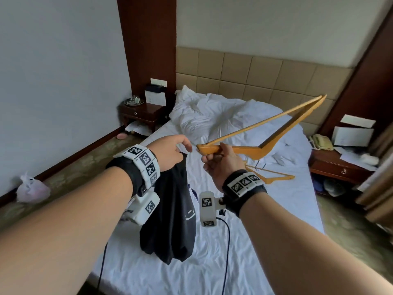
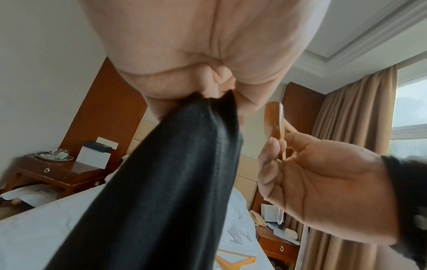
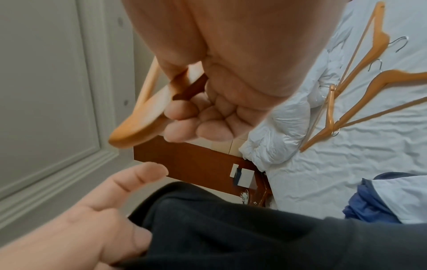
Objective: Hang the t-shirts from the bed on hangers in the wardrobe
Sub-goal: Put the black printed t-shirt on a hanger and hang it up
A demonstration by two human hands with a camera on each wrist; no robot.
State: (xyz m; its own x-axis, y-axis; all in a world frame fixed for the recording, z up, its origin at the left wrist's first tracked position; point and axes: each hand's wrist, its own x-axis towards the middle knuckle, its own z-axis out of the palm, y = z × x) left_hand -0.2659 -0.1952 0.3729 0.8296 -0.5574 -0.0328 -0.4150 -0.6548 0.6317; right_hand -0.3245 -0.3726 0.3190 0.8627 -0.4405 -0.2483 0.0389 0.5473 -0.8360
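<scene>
Wood: a wooden hanger (image 1: 261, 133) is held up over the bed (image 1: 212, 262) by the right hand (image 1: 223, 162), the fingers curled round one shoulder end.
Cloth: a black t-shirt (image 1: 170, 220) is pinched near its top edge by the left hand (image 1: 170, 152) and hangs bunched above the sheet.
Gap: the free tip of the hanger is seen just beside the gripped cloth, not yet inside it.
Step in hand: the hanger is judged to be about to go into the shirt; nothing is dressed yet.
Next move: an opening of the shirt must be found and spread, which is hard while the cloth is gathered in one pinch; the hanger tip is then to be slid in and the shoulders settled on both arms.
Hook: it is hidden in the head view, so its direction cannot be told.
Still on the bed: spare hangers (image 3: 360, 95) lie on the sheet near the white duvet (image 1: 212, 116), and a blue garment (image 3: 369, 202) lies nearer the foot.
Wardrobe: not in view.
</scene>
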